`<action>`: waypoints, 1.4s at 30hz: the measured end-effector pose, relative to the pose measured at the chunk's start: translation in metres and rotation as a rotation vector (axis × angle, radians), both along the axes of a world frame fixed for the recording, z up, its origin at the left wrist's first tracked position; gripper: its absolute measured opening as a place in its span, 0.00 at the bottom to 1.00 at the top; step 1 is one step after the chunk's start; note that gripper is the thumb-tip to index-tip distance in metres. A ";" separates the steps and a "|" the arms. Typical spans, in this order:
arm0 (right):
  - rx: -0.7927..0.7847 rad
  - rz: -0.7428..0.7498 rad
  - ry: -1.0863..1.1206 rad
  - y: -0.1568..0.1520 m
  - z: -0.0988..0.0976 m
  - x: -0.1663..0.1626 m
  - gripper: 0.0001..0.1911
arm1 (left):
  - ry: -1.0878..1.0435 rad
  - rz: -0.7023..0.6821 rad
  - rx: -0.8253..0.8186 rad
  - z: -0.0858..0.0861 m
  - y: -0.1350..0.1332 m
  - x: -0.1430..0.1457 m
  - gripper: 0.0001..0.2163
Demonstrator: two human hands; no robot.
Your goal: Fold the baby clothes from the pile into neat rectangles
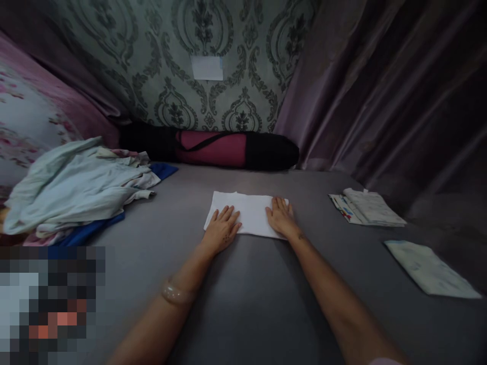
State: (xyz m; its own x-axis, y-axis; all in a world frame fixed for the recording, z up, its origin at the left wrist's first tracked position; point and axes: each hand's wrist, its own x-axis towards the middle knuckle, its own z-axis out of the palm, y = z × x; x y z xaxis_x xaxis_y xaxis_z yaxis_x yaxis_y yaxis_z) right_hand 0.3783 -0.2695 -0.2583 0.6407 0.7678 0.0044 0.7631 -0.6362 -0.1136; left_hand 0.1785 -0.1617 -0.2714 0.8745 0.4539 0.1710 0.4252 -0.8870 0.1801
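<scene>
A folded white cloth (249,209) lies flat on the grey bed surface (243,284) in the middle. My left hand (221,228) rests flat on its left near corner, fingers stretched out. My right hand (280,216) lies flat on its right end, fingers spread and pressed down on the fabric. Neither hand grips anything. A clear bangle (175,294) sits on my left wrist.
A heap of pale and blue clothes (76,187) lies at the left. A black and maroon long bag (213,148) lies against the patterned wall. Two folded cloths lie at the right, one farther away (367,207) and one nearer (429,268). A purple curtain (399,91) hangs at the right.
</scene>
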 end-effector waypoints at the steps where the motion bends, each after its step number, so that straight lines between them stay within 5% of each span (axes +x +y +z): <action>1: 0.024 0.010 -0.028 0.004 0.002 -0.005 0.33 | -0.009 -0.003 0.006 0.000 0.000 0.000 0.22; 10: 0.018 0.127 0.022 0.019 -0.012 -0.032 0.34 | -0.107 0.056 0.025 0.001 0.007 -0.001 0.22; 15: -0.027 0.119 0.061 0.026 0.003 -0.032 0.33 | -0.151 0.063 0.006 -0.001 0.009 0.000 0.21; 21: 0.103 0.233 0.046 0.050 -0.001 -0.061 0.32 | -0.211 0.047 0.007 -0.002 0.012 -0.001 0.19; 25: 0.111 0.226 0.025 0.053 -0.015 -0.067 0.32 | -0.252 0.055 0.003 -0.003 0.015 -0.002 0.18; 33: 0.056 0.228 0.062 0.071 0.000 -0.075 0.32 | -0.418 0.117 -0.039 -0.010 0.023 0.000 0.17; 42: 0.126 0.264 0.064 0.080 -0.012 -0.088 0.32 | -0.627 0.169 -0.081 -0.017 0.036 -0.003 0.14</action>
State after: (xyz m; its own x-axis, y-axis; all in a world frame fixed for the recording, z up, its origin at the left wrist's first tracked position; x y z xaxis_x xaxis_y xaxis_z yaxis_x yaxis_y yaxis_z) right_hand 0.2901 -0.1894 -0.2703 0.4206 0.9040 0.0769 0.8893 -0.3940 -0.2321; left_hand 0.1757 -0.1260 -0.2882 0.5353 0.6094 0.5849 0.3505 -0.7903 0.5027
